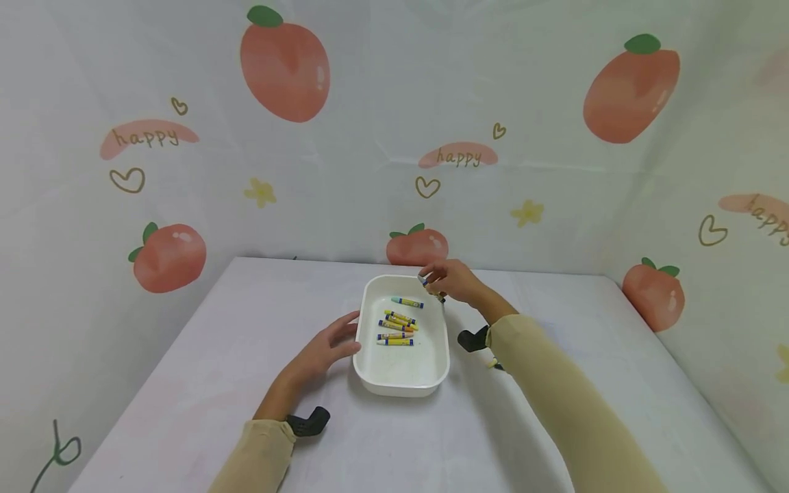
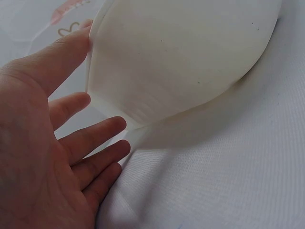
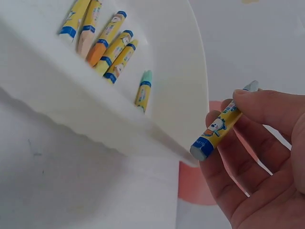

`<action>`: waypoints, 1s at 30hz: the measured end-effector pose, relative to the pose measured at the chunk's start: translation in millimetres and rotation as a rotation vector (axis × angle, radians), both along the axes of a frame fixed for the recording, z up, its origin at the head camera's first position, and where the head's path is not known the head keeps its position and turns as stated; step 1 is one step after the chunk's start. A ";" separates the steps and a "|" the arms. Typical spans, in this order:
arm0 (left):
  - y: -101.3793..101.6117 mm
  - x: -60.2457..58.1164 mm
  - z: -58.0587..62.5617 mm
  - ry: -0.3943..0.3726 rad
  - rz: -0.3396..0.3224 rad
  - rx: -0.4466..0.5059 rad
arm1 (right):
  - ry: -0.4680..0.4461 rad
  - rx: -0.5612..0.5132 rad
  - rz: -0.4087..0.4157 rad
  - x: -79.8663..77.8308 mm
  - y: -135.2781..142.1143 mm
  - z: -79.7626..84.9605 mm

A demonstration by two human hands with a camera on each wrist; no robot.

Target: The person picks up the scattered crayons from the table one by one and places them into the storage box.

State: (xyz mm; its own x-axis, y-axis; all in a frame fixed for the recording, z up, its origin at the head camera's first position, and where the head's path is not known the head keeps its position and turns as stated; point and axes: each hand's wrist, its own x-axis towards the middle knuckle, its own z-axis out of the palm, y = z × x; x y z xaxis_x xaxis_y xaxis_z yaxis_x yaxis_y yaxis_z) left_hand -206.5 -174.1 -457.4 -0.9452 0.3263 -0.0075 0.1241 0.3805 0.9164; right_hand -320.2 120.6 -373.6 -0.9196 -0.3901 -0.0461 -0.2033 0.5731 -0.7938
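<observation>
A white plastic tray (image 1: pixel 401 373) stands on the table with several crayons in yellow-and-blue wrappers lying in it. Among them are an orange crayon (image 3: pixel 106 39) in the group and a mint-green crayon (image 3: pixel 143 91) lying apart from it. My right hand (image 1: pixel 457 282) pinches a pale grey-blue crayon (image 3: pixel 221 125) between thumb and fingers, above the tray's far right corner. On the tray's left side, my left hand (image 1: pixel 323 349) rests with thumb and fingers spread; the thumb (image 2: pixel 71 47) touches the rim, and the fingers lie by the outer wall.
Partly hidden by the right sleeve, another crayon (image 1: pixel 494 363) lies on the table to the right of the tray. The table bears a white cloth (image 1: pixel 277 294). Behind it hangs a white curtain (image 1: pixel 370 89) with fruit prints.
</observation>
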 end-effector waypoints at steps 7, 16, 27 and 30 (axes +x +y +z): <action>-2.2 0.7 0.3 -0.007 0.011 0.001 | 0.037 -0.018 0.006 -3.5 -15.9 -3.0; -2.2 -3.3 -4.3 -0.012 0.014 -0.001 | 0.092 0.004 0.035 -6.2 -29.7 -11.6; -1.0 -2.4 -3.3 -0.015 0.023 -0.006 | 0.078 0.027 0.041 -5.6 -27.9 -13.1; -1.4 -2.2 -3.5 -0.015 0.026 -0.011 | 0.087 0.031 0.039 -5.0 -24.2 -13.9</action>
